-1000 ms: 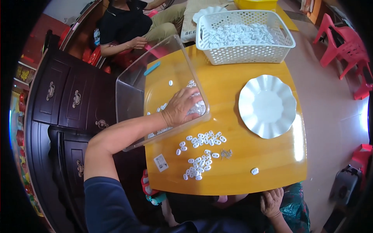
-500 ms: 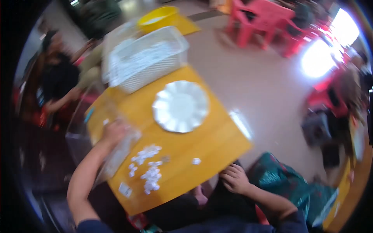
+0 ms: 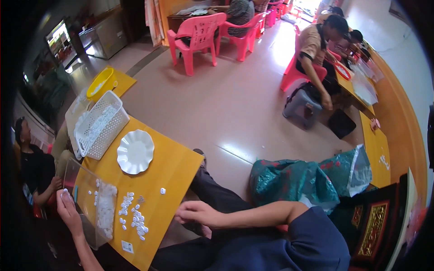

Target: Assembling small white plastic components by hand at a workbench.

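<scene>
Spreading across the lower left of the frame, the yellow table (image 3: 176, 163) supports most of the items. At its upper end, left of the frame, sits the white perforated basket (image 3: 111, 137), loaded with small white parts. At lower left, the clear bin (image 3: 91, 234) overlaps the table's left edge and holds a dense heap along its right side. Just right of the basket rests the scalloped plate (image 3: 135, 151), bare. The right hand (image 3: 197, 213) is just beside the table's right edge, at lower centre, fingers bent and close together; whether they enclose anything cannot be told. The left hand (image 3: 68, 211) is at the bin's left side, thumb and fingers drawn near each other; a white spot shows at the tips, too small to confirm as a clamped part. A label card (image 3: 127, 246) lies at the table's lower end. The oval pieces (image 3: 139, 222) lie in loose clusters right of the bin, with a single piece (image 3: 163, 191) apart, nearer the right edge. Judging by appearance, each is light, stiff and smooth, liable to skid; pinch it across its narrow sides with thumb and forefinger.
</scene>
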`<act>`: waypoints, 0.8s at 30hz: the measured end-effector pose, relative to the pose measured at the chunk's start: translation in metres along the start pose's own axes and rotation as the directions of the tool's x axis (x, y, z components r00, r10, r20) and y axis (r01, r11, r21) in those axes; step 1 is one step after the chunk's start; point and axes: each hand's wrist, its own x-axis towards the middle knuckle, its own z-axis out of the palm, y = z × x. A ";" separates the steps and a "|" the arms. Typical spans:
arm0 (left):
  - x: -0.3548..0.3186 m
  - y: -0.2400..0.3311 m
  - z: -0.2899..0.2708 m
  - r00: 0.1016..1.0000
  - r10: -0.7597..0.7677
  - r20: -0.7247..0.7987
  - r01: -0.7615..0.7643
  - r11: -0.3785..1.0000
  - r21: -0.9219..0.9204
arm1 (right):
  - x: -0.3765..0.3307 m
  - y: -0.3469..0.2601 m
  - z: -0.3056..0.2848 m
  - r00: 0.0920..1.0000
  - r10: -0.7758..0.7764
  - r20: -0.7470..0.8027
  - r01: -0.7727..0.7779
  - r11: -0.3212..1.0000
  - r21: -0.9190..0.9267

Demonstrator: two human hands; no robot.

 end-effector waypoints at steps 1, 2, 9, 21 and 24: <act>-0.010 0.031 0.011 1.000 0.011 0.003 -0.011 1.000 -0.003 | 0.003 -0.010 0.017 0.994 0.107 -0.027 -0.099 0.971 0.218; -0.021 0.064 0.025 0.999 0.033 -0.014 -0.034 0.997 -0.074 | 0.007 -0.021 0.032 0.977 0.213 -0.024 -0.183 0.887 0.425; -0.092 0.180 0.167 0.973 0.225 -0.056 -0.232 0.926 -0.299 | 0.032 -0.043 0.068 0.982 0.019 0.187 -0.156 0.635 0.756; -0.086 0.292 0.265 0.878 0.478 -0.028 -0.464 0.837 -0.291 | -0.017 -0.097 0.006 0.988 -0.073 -0.139 0.156 0.510 0.846; -0.076 0.301 0.283 0.813 0.582 -0.012 -0.558 0.775 -0.297 | -0.025 -0.111 -0.015 0.989 -0.037 -0.145 0.145 0.469 0.871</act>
